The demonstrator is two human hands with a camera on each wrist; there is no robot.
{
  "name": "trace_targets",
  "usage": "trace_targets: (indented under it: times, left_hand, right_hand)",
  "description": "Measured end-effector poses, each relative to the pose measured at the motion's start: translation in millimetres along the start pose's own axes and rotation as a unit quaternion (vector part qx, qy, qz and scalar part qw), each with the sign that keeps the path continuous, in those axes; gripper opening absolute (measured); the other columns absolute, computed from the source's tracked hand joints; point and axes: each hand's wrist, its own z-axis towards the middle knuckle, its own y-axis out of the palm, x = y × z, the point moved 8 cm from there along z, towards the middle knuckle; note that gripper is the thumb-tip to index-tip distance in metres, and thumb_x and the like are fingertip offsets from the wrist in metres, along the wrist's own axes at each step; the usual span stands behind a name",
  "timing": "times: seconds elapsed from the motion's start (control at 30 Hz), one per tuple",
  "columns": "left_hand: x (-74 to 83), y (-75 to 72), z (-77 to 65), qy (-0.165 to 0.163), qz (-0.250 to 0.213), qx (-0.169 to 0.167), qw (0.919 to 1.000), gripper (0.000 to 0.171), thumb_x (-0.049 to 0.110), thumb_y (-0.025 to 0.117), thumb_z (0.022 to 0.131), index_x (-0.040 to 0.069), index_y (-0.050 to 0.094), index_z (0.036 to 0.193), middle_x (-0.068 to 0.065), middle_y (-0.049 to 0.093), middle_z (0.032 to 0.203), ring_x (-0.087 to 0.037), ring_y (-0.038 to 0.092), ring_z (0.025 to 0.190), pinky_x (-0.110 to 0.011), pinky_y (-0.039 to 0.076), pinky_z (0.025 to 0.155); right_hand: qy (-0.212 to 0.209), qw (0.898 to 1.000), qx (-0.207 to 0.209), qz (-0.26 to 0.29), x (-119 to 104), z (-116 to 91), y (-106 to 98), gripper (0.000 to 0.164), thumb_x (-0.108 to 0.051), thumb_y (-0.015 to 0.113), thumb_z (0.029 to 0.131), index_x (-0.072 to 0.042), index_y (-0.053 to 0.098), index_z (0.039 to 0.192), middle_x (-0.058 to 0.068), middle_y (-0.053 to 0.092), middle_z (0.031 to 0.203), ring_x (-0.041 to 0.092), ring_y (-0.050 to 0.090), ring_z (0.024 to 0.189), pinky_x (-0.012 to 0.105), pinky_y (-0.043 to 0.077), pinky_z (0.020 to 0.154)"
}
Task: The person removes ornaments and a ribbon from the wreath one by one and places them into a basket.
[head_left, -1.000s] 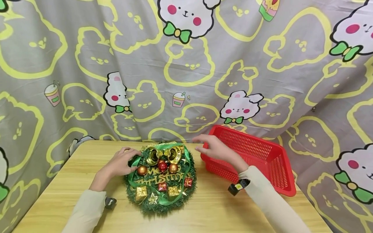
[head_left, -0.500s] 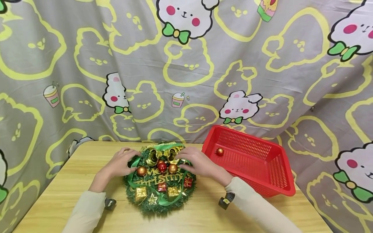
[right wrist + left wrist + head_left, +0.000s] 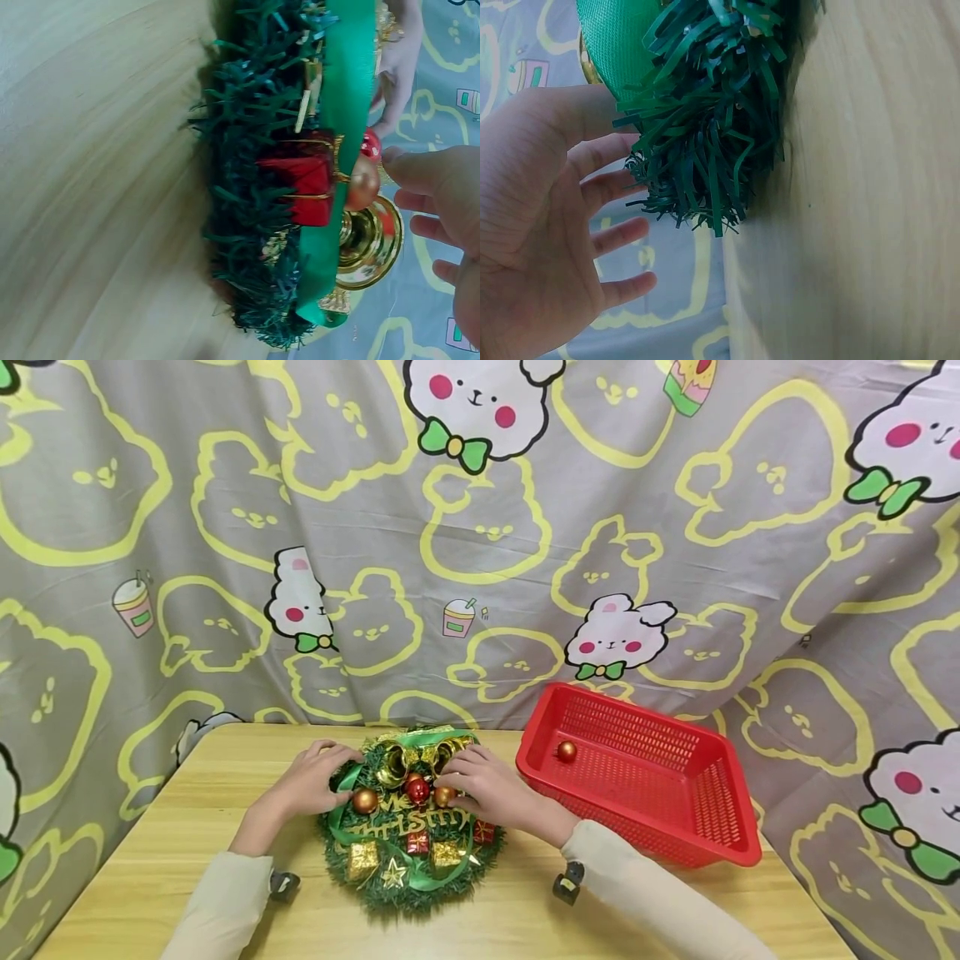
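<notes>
Wreath (image 3: 393, 839) on table (image 3: 168, 806), left of basket (image 3: 637, 727); prob. light, springy, best held by rim. Right gold ball (image 3: 444, 796) prob. slick, fragile: pinch sides gently. L hand (image 3: 307, 782) w/ fingers spread at left rim; R hand (image 3: 487, 785) at ball, grip unclear.

One wreath (image 3: 405, 898), one basket (image 3: 615, 814), two hands (image 3: 306, 783), two bells (image 3: 392, 767), at least three copper balls (image 3: 365, 801).

In the head view, the right hand (image 3: 491, 785) covers the right end of the gold lettering (image 3: 411, 823) and part of the right bell (image 3: 444, 752); in the left wrist view, the left hand (image 3: 536, 210) and wreath (image 3: 712, 135) are cut off.
</notes>
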Motion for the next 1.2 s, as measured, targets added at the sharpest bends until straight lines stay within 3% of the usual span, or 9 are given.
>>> trace_targets:
  times: [0.8, 1.2]
  left_hand:
    - [1.4, -1.3, 0.9, 0.001, 0.005, 0.004, 1.0000, 0.050, 0.014, 0.080, 0.081, 0.011, 0.065, 0.129, -0.013, 0.063, 0.136, -0.049, 0.043, 0.135, -0.075, 0.035, 0.105]
    - [3.3, -2.8, -0.6, 0.005, 0.002, 0.007, 1.0000, 0.052, 0.013, 0.081, 0.079, 0.011, 0.065, 0.129, -0.014, 0.063, 0.137, -0.048, 0.045, 0.133, -0.074, 0.035, 0.105]
  right_hand:
    - [-0.001, 0.996, -0.060, -0.066, 2.3, -1.0, 16.4, 0.043, -0.030, 0.084, 0.084, -0.021, 0.071, 0.124, -0.005, 0.071, 0.117, 0.017, 0.061, 0.117, 0.038, 0.044, 0.110]
    - [0.012, 0.996, -0.072, -0.058, 4.2, -1.2, 20.1, 0.042, -0.029, 0.084, 0.083, -0.023, 0.072, 0.123, -0.005, 0.071, 0.115, 0.017, 0.061, 0.116, 0.039, 0.045, 0.110]
